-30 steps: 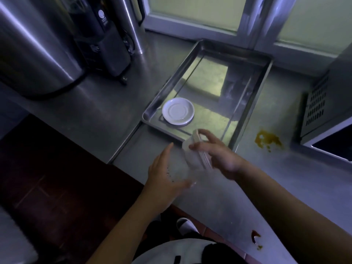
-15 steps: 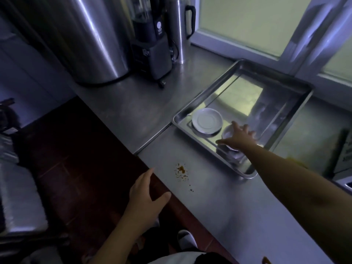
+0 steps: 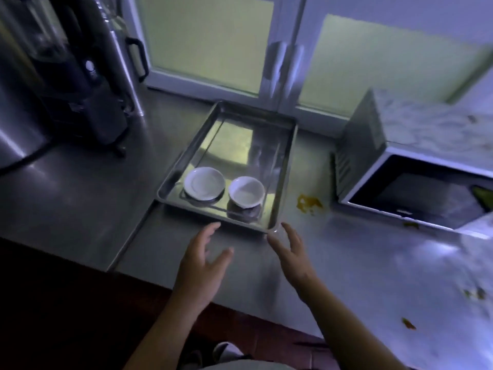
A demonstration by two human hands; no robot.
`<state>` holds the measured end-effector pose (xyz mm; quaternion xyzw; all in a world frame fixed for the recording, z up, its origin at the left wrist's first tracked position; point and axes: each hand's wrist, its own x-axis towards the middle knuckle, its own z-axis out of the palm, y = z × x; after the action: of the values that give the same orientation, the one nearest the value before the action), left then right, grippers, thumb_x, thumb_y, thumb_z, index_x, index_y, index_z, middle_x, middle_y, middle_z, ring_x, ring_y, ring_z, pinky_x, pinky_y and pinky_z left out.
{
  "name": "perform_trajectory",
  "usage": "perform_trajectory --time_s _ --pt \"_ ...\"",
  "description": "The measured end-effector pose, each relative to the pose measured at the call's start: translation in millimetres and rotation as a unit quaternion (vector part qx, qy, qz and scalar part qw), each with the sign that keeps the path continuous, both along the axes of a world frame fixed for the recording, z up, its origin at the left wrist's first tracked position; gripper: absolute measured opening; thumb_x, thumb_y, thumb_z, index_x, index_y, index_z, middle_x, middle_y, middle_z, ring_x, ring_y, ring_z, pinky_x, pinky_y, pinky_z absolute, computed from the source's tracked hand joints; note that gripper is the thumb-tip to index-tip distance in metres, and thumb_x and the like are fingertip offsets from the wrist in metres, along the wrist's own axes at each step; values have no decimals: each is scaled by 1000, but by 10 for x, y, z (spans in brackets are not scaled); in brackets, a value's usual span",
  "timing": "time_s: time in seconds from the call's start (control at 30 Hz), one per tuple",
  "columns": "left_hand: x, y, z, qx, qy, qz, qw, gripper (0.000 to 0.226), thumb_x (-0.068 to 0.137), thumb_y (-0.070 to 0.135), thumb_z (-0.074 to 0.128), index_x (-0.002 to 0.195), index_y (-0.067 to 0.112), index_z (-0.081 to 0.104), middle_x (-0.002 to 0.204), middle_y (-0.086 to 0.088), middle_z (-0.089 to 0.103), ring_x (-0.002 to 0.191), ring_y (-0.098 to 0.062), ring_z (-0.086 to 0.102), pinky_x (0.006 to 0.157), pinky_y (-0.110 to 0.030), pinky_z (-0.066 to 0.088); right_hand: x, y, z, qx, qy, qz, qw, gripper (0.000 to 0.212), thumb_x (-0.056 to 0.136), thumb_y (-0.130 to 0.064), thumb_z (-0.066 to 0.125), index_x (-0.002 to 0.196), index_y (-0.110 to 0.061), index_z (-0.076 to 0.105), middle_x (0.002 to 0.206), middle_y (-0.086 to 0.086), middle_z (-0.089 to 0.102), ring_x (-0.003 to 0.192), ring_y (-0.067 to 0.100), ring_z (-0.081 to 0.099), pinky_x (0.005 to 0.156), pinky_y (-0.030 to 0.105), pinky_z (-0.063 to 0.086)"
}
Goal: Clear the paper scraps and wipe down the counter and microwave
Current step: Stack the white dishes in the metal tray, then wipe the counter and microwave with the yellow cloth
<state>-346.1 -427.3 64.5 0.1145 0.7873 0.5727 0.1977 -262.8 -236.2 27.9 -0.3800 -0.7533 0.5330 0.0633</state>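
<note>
Grip slack, empty: left hand (image 3: 202,260), right hand (image 3: 290,252) over steel counter (image 3: 346,263), orange stain (image 3: 309,203) near microwave (image 3: 400,161).

The counter (image 3: 88,198) is seen as brushed, matt metal; the tray (image 3: 234,140), at twelve o'clock, as mirror-polished metal; saucer (image 3: 204,186) and bowl (image 3: 246,192) as glossy white glaze.

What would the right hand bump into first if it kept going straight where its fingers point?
Most likely the near right corner of the metal tray. The right hand points at that corner and looks almost at the rim, though depth is unclear.
</note>
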Motion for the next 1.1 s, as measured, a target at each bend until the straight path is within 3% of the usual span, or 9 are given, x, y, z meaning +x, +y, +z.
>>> perform_trajectory --time_s 0.17,0.33,0.43,0.53,0.63,0.77,0.9,1.0,1.1 --pt "179 397 -30 90 -37 -90 991 31 88 23 70 112 42 64 119 18 66 111 3 59 94 -22 45 625 -53 372 -77 4 -87 993 51 93 -45 65 140 -33 52 145 -1 49 129 12 45 103 35 38" --pt "694 496 -139 89 -158 -182 966 22 90 6 68 101 24 72 104 5 75 101 -8 68 92 -28 50 1223 -212 518 -225 4 -161 961 30 96 -36 61 125 -29 64 130 -1 65 118 17 63 98 38 49" --pt "1001 570 -145 62 -166 -236 955 19 90 4 67 101 19 72 100 6 76 99 -9 69 92 -30 52 1666 -230 530 -219 44 -216 951 34 92 -42 63 125 -35 66 127 -10 66 118 12 62 95 34 50" --pt "1279 746 -57 48 -144 -285 947 18 91 10 67 103 23 70 102 9 73 96 0 67 82 -17 50 2191 -132 596 -197 76 -256 943 48 78 -54 68 125 -42 65 128 -16 63 122 8 57 101 38 49" --pt "1512 956 -6 45 -114 -302 945 19 92 12 67 108 23 67 106 10 69 92 8 64 74 -6 46 2650 29 579 -174 99 -301 932 45 80 -50 75 123 -40 65 127 -12 64 122 11 57 90 32 50" --pt "2080 1289 -70 13 -106 -289 951 19 92 10 66 106 22 67 107 5 70 100 -5 65 83 -19 48 3348 354 564 -132 125 -337 924 28 90 -36 71 119 -35 67 120 -13 66 112 6 60 88 31 50" --pt "2910 1663 -187 -24 -127 -316 940 19 91 11 68 107 22 68 110 2 70 102 -6 65 94 -27 51 4179 743 538 -99 152 -374 910 24 94 -23 66 117 -26 69 115 -6 70 90 7 64 88 33 51" --pt "3454 1964 -254 -36 -133 -330 934 20 91 11 68 107 21 68 112 0 68 103 -6 64 98 -32 49 4712 901 396 -112 135 -407 897 22 97 -20 63 117 -17 69 114 1 70 100 10 62 81 29 48" --pt "3837 2255 -225 -45 -121 -356 926 21 91 13 68 109 23 67 114 2 66 104 -5 63 101 -32 50 5160 987 318 -115 138 -425 887 20 97 -19 62 115 -15 70 109 0 72 96 8 63 69 17 48"
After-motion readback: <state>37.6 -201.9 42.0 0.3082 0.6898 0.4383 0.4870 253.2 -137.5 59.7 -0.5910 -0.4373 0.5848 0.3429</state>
